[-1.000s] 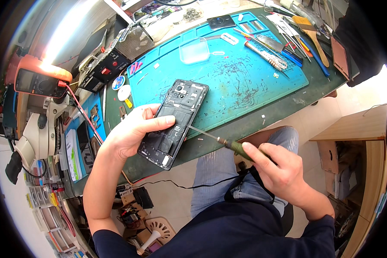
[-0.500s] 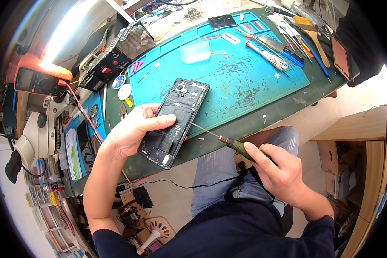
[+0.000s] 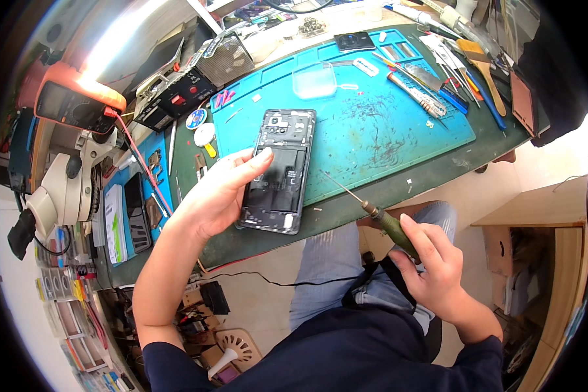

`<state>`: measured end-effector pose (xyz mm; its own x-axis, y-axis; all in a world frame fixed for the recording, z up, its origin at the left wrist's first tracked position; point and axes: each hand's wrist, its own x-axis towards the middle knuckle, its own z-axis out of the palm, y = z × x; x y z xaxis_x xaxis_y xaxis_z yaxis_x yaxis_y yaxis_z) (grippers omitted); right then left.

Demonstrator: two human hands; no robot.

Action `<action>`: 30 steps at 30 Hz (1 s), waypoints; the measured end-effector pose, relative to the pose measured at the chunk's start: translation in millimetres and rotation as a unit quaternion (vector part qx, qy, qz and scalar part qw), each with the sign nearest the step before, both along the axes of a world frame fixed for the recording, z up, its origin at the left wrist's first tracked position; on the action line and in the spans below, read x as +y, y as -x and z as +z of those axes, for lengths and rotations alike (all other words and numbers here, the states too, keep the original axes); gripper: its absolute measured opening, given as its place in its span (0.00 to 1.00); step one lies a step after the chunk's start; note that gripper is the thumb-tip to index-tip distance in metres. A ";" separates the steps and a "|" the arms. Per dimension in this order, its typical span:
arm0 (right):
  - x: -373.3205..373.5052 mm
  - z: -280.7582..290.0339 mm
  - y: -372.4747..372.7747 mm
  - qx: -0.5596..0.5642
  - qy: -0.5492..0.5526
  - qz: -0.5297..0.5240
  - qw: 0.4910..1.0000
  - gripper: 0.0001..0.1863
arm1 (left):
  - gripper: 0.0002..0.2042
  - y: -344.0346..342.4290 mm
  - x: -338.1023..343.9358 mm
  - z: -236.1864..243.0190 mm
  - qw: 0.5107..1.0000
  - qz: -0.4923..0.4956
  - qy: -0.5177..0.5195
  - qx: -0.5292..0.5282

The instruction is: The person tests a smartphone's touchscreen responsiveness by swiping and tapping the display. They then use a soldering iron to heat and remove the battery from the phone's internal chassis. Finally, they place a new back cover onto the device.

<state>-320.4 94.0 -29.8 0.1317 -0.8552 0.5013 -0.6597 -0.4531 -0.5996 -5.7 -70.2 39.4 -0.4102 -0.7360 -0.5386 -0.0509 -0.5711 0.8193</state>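
Observation:
A black smartphone (image 3: 284,173) with its back cover off is in my left hand (image 3: 223,189), its inner parts and camera block facing up. My left thumb lies across its left edge, while the fingers are mostly hidden beneath. In my right hand (image 3: 434,268) is a screwdriver (image 3: 391,230) with a green handle and a long thin shaft. Its tip points up and left, a short way right of the phone and not touching it. Both hands are over the front edge of the blue work mat (image 3: 366,153).
A clear plastic box (image 3: 313,81) sits on the mat, with a camera module panel (image 3: 355,41) behind. Tools and a brush (image 3: 482,68) lie far right. At left stand an orange multimeter (image 3: 78,101), a black power unit (image 3: 176,98) and a white microscope (image 3: 62,183).
The screwdriver tip has come away from the phone's right edge, moving right and up. My left hand has turned the phone more upright and shifted it slightly right.

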 end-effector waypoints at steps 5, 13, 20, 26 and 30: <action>2.6 7.8 10.9 0.022 0.003 -0.030 0.999 0.37 | 0.18 25.2 30.3 9.8 0.992 0.120 0.022 0.041; 15.1 18.3 20.2 0.025 -0.009 -0.028 0.999 0.37 | 0.17 43.7 35.7 12.0 0.990 0.132 0.044 0.037; 20.8 22.0 34.4 0.070 -0.020 0.015 0.997 0.36 | 0.35 19.0 56.1 39.4 0.980 0.114 0.087 -0.136; 24.1 27.7 28.9 0.074 -0.008 0.068 0.995 0.34 | 0.26 10.9 86.4 28.3 0.755 -0.115 0.560 -0.322; 29.9 25.1 24.5 0.074 0.007 0.105 0.992 0.33 | 0.13 14.0 105.0 10.8 0.679 -0.164 0.672 -0.244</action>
